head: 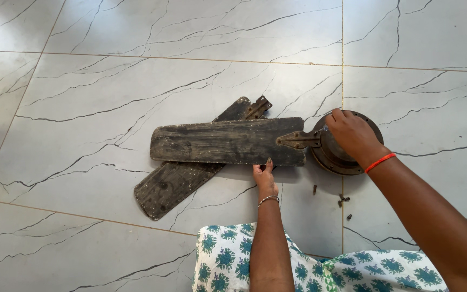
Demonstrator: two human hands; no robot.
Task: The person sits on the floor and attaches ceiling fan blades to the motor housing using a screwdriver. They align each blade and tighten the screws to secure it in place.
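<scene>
Illumination is bright, even and diffuse, consistent with daylight; no direct source is in view. The glossy floor tiles (pixel 109 108) carry a soft sheen, with no blown-out glare. A dim grey zone lies along the floor's left edge. Shadows are short and soft: a faint one lies under the near edge of the upper fan blade (pixel 228 141), another beneath the right forearm. Focus is sharp across the frame, with no motion blur. Grout lines bow slightly towards the edges, indicating mild wide-angle distortion.
</scene>
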